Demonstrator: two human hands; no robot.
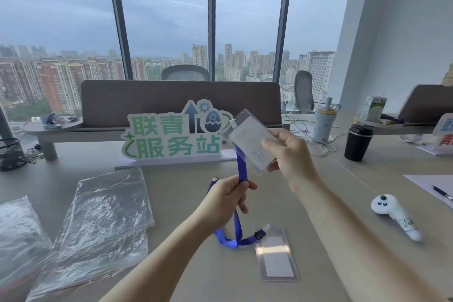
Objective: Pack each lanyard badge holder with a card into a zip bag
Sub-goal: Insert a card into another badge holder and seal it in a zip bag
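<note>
My right hand (290,154) holds a clear badge holder (247,137) with a white card inside, raised above the desk. Its blue lanyard (241,167) hangs down from it, and my left hand (228,197) is closed around the strap below the holder. A second badge holder (277,260) with a card lies flat on the desk near me, and a loop of blue lanyard (235,241) with a black clip rests beside it. Clear zip bags (107,216) lie stacked on the desk to the left, and another zip bag (17,235) lies at the far left.
A green and white sign (171,135) stands on the desk behind my hands. A white controller (394,216) lies to the right, with paper and a pen (441,191) beyond it. A black cup (358,142), a pale bottle (323,125) and cables sit at the back right.
</note>
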